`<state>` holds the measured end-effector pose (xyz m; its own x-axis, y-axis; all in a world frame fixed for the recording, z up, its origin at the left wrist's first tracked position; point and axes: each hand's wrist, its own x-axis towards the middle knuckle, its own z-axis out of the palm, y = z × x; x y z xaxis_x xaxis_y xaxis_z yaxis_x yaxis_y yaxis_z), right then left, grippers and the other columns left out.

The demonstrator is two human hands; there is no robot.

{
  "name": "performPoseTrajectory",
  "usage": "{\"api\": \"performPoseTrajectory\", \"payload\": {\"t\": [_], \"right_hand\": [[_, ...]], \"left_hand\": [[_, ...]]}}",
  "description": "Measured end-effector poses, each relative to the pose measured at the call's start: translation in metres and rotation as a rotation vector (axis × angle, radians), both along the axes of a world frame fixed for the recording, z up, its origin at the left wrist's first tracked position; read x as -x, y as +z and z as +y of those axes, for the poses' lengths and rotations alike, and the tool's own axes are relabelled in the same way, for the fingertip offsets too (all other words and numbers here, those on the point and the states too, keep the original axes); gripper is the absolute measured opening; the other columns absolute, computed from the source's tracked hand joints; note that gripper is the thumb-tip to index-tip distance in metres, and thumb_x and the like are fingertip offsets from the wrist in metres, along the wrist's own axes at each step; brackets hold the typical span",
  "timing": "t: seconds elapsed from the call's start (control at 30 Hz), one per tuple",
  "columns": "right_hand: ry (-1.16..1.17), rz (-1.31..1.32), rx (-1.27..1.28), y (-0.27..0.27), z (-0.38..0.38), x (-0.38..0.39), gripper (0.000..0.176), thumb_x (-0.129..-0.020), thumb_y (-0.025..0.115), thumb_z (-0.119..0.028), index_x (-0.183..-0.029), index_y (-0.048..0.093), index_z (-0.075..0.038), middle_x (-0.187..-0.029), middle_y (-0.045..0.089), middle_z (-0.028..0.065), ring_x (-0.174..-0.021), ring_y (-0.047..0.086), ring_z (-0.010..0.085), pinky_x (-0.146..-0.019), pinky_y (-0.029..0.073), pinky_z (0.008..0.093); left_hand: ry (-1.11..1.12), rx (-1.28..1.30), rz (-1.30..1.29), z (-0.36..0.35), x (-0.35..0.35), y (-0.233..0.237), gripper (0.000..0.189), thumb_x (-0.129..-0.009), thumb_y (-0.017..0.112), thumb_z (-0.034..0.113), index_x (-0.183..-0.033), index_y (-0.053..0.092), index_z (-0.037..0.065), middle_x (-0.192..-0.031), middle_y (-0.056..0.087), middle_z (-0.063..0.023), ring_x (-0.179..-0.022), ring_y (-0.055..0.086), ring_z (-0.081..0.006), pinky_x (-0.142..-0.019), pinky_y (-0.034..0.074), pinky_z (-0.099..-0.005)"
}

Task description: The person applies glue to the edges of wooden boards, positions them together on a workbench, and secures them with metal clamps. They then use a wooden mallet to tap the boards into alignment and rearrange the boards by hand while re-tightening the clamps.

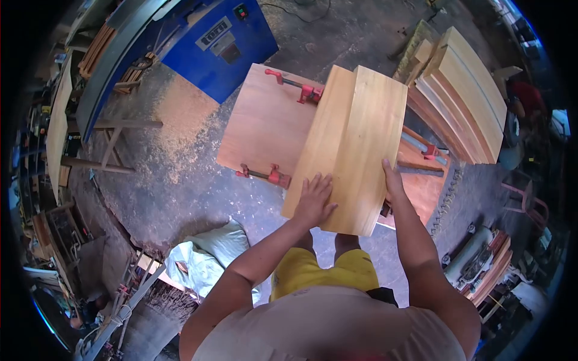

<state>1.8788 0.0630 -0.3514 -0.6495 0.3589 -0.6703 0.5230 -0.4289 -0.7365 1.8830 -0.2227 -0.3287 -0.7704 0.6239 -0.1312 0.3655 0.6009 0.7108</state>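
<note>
Two pale wooden boards lie lengthwise in front of me. The left wooden board sits partly beneath the right wooden board, which overlaps its side. My left hand rests palm down, fingers spread, on the near part of the left board. With my right hand I grip the outer edge of the right board; some of those fingers are hidden below it. Red bar clamps, one at the upper left and another at the lower left, jut from under the boards. A third clamp shows at right.
A reddish plywood sheet extends under the clamps. Stacked thick planks stand at the right, and a blue machine at the upper left. Sawdust covers the floor beside it. A white sack lies near my left arm.
</note>
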Motion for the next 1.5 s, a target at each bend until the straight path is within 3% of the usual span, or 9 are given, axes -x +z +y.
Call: {"api": "performPoseTrajectory", "payload": {"t": [0.2, 0.27, 0.33, 0.4, 0.5, 0.63, 1.17, 1.37, 1.5], "right_hand": [[0.048, 0.0, 0.038, -0.016, 0.026, -0.023, 0.055, -0.094, 0.06, -0.042, -0.127, 0.052, 0.0, -0.116, 0.063, 0.0114, -0.101, 0.064, 0.0224, -0.086, 0.053, 0.0354], [0.049, -0.025, 0.036, -0.016, 0.033, -0.036, 0.053, -0.094, 0.059, -0.043, -0.125, 0.053, -0.001, -0.114, 0.064, 0.0112, -0.098, 0.065, 0.0229, -0.084, 0.054, 0.0361], [-0.004, -0.008, 0.087, -0.017, 0.04, -0.045, 0.048, -0.094, 0.06, -0.038, -0.122, 0.055, 0.0, -0.111, 0.065, 0.0097, -0.097, 0.064, 0.02, -0.083, 0.053, 0.034], [-0.035, 0.003, 0.095, -0.02, 0.041, -0.052, 0.047, -0.095, 0.06, -0.038, -0.122, 0.055, 0.0, -0.111, 0.065, 0.0096, -0.097, 0.064, 0.0195, -0.083, 0.053, 0.0335], [-0.065, 0.03, 0.078, -0.035, 0.046, -0.061, 0.047, -0.095, 0.06, -0.037, -0.122, 0.055, 0.001, -0.111, 0.065, 0.0091, -0.095, 0.063, 0.0186, -0.082, 0.052, 0.0326], [-0.079, 0.058, 0.052, -0.044, 0.052, -0.07, 0.048, -0.094, 0.062, -0.035, -0.123, 0.054, 0.002, -0.109, 0.064, 0.0087, -0.093, 0.063, 0.0175, -0.081, 0.051, 0.0315], [-0.121, 0.028, 0.078, -0.039, 0.042, -0.071, 0.048, -0.093, 0.064, -0.034, -0.122, 0.054, 0.003, -0.109, 0.064, 0.0092, -0.092, 0.063, 0.0167, -0.08, 0.052, 0.0313], [-0.068, -0.008, 0.029, -0.032, 0.04, -0.067, 0.046, -0.093, 0.063, -0.031, -0.121, 0.055, 0.003, -0.109, 0.065, 0.0098, -0.094, 0.063, 0.0167, -0.083, 0.051, 0.0311], [0.14, -0.049, -0.156, -0.033, 0.047, -0.065, 0.052, -0.093, 0.061, -0.039, -0.123, 0.055, 0.003, -0.111, 0.066, 0.0133, -0.098, 0.063, 0.0198, -0.087, 0.049, 0.0338]], "left_hand": [[0.0, 0.089, 0.146, 0.0, 0.015, 0.001, 0.063, -0.081, 0.069, 0.031, -0.132, 0.048, -0.001, -0.147, 0.037, -0.0196, -0.139, 0.027, -0.0413, -0.112, 0.019, -0.0573], [0.284, 0.028, 0.121, -0.002, 0.037, -0.008, 0.062, -0.085, 0.064, 0.035, -0.134, 0.047, -0.001, -0.146, 0.036, -0.0263, -0.138, 0.029, -0.0426, -0.114, 0.018, -0.0541], [0.475, 0.108, 0.128, -0.005, 0.065, -0.011, 0.065, -0.087, 0.062, 0.038, -0.136, 0.045, -0.002, -0.141, 0.04, -0.0305, -0.133, 0.036, -0.0434, -0.112, 0.026, -0.0487], [0.582, -0.016, -0.058, -0.005, 0.09, -0.023, 0.063, -0.091, 0.058, 0.04, -0.135, 0.045, -0.002, -0.13, 0.052, -0.0293, -0.123, 0.049, -0.0407, -0.103, 0.038, -0.0452], [0.561, -0.02, -0.324, 0.003, 0.114, -0.036, 0.058, -0.093, 0.055, 0.043, -0.13, 0.051, -0.001, -0.116, 0.062, -0.0269, -0.11, 0.06, -0.0378, -0.093, 0.046, -0.0425], [0.644, 0.065, -0.35, 0.009, 0.116, -0.042, 0.056, -0.093, 0.053, 0.049, -0.119, 0.06, 0.0, -0.106, 0.066, -0.0241, -0.101, 0.064, -0.0374, -0.089, 0.048, -0.0437], [0.667, 0.053, -0.329, 0.008, 0.115, -0.047, 0.058, -0.092, 0.052, 0.052, -0.117, 0.06, 0.0, -0.105, 0.066, -0.0248, -0.101, 0.064, -0.037, -0.087, 0.048, -0.0435], [0.649, 0.076, -0.342, 0.007, 0.115, -0.046, 0.058, -0.092, 0.052, 0.051, -0.116, 0.06, -0.001, -0.106, 0.065, -0.0261, -0.101, 0.063, -0.0368, -0.088, 0.047, -0.043], [0.645, 0.031, -0.36, 0.006, 0.116, -0.05, 0.059, -0.093, 0.052, 0.05, -0.12, 0.058, -0.002, -0.107, 0.065, -0.0254, -0.101, 0.064, -0.0358, -0.089, 0.048, -0.0416]]}}
